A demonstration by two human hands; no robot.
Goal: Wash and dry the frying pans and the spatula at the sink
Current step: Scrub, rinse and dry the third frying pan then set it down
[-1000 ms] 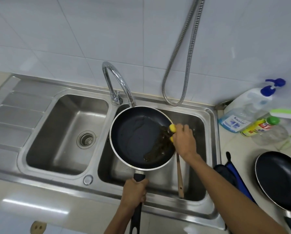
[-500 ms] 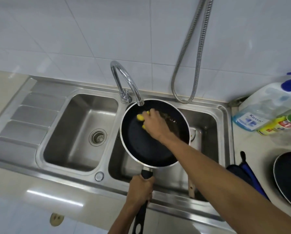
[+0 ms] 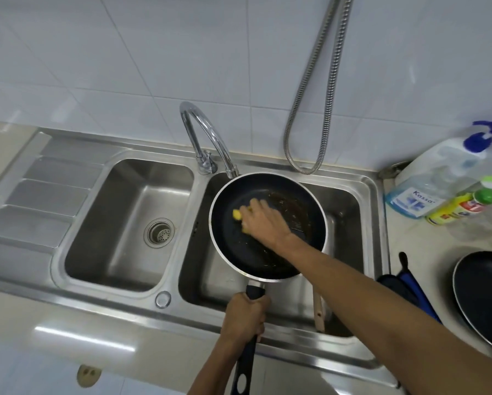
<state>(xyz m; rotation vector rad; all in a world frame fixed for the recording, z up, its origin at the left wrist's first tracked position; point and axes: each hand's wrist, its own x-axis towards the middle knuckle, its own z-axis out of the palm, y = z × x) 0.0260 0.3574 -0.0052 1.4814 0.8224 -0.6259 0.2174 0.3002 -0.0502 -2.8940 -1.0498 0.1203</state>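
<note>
A black frying pan (image 3: 233,246) with a silver rim hangs over the right sink basin (image 3: 350,206). My left hand (image 3: 245,316) grips its black handle at the near edge. My right hand (image 3: 263,223) holds a yellow sponge (image 3: 237,214) pressed on the pan's inside, left of centre. Brown greasy residue (image 3: 293,212) smears the pan's right side. A wooden spatula handle (image 3: 318,309) lies in the basin under the pan, mostly hidden. A second black pan (image 3: 484,297) sits on the counter at the right.
The chrome tap (image 3: 202,135) arches over the pan's far rim; no water is visible. The left basin (image 3: 119,223) has a drain strainer. Soap bottles (image 3: 438,189) stand at the back right. A blue-black cloth (image 3: 404,286) lies beside the sink. A metal hose (image 3: 319,89) hangs on the wall.
My right hand has swept the sponge from the pan's right side over to the left, spreading the brown residue. The left hand keeps its hold on the handle.
</note>
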